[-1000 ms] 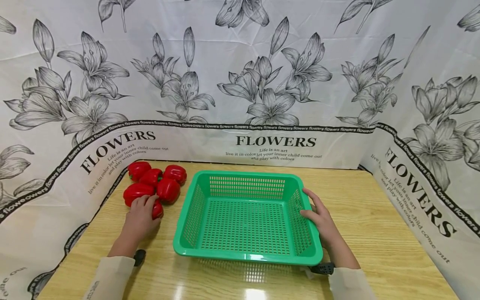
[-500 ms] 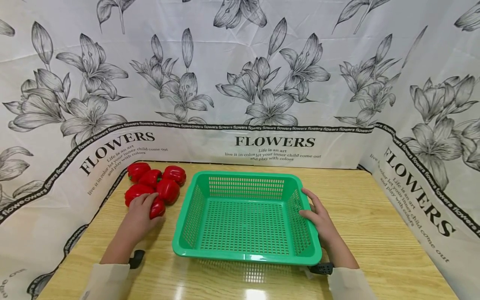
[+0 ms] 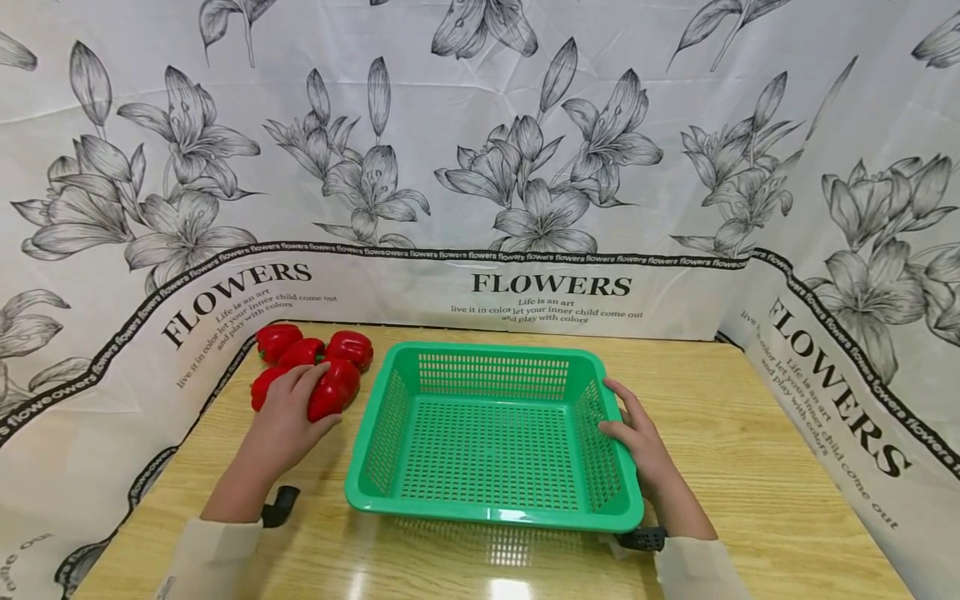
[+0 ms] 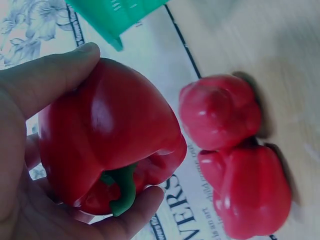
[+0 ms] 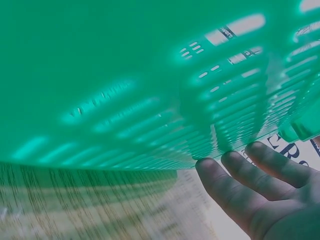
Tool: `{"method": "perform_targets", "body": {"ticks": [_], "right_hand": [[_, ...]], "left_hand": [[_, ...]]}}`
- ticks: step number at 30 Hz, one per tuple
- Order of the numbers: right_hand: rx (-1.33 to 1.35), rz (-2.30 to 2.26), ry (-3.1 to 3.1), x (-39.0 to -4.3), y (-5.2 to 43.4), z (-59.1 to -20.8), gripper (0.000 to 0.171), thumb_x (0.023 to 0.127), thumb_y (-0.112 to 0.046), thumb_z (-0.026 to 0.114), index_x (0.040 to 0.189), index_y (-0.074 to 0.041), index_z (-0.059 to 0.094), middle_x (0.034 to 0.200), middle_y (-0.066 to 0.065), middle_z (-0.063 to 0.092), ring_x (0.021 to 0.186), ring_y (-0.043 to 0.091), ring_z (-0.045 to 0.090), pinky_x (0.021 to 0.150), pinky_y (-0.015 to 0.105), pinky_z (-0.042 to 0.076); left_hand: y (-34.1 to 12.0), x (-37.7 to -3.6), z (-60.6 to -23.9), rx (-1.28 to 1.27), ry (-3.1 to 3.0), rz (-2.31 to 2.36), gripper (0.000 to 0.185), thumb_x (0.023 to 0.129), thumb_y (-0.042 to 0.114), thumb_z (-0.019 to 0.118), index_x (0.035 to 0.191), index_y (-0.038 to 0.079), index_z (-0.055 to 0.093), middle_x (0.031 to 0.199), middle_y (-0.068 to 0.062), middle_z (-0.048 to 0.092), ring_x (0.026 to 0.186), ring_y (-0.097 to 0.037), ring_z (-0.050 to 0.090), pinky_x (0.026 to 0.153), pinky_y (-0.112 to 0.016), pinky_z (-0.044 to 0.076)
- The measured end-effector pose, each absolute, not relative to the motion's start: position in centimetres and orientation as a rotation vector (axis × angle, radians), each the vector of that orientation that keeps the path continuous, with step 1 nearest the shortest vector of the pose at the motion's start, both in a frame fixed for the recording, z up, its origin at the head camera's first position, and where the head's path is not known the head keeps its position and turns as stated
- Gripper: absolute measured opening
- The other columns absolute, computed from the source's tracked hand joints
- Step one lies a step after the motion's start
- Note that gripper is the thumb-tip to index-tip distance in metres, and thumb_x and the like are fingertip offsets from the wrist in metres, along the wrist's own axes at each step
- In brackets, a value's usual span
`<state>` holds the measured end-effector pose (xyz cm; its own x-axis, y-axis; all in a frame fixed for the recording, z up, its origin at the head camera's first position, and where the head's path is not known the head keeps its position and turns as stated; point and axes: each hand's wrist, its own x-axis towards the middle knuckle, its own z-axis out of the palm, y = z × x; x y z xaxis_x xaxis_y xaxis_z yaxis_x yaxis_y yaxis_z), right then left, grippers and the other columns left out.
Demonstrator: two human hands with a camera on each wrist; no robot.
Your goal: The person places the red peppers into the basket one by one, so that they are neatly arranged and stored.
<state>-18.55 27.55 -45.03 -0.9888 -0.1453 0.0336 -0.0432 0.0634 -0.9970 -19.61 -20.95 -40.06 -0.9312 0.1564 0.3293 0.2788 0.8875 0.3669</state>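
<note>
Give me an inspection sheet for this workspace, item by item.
Surface: glossy wooden table.
Job's things: red bell pepper lifted in the left hand; four more red peppers at the table's far left; green perforated plastic basket, nothing in it.
Clutter: nothing seen.
Hands: left hand grips the pepper; right hand rests on the basket's right rim.
Cables: nothing seen.
Surroundings: white flower-printed cloth backdrop.

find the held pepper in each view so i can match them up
Head: the held pepper is left of centre, in the left hand, just left of the basket.
Left wrist: it fills the left half, thumb and fingers round it, two loose peppers to its right.
Right wrist: not in it.
Shared landmark: the green basket, whose corner shows top left in the left wrist view and fills the right wrist view.
</note>
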Motion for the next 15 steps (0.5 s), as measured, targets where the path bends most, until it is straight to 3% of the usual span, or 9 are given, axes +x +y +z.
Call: {"method": "perform_targets", "body": {"ticks": [15], "right_hand": [[-0.187, -2.082, 2.252, -18.5, 27.5, -45.1, 0.067, 0.098, -0.01, 0.045, 0.156, -0.02, 0.012, 0.145, 0.032, 0.033, 0.098, 0.024, 0.068, 0.077, 0.047, 0.058]], "left_hand": [[-18.2, -19.6, -37.5, -0.468, -2.782, -0.646, 0.076, 0.079, 0.024, 0.08, 0.143, 0.009, 0.041, 0.141, -0.022, 0.041, 0.131, -0.042, 0.036, 0.095, -0.062, 0.047]]}}
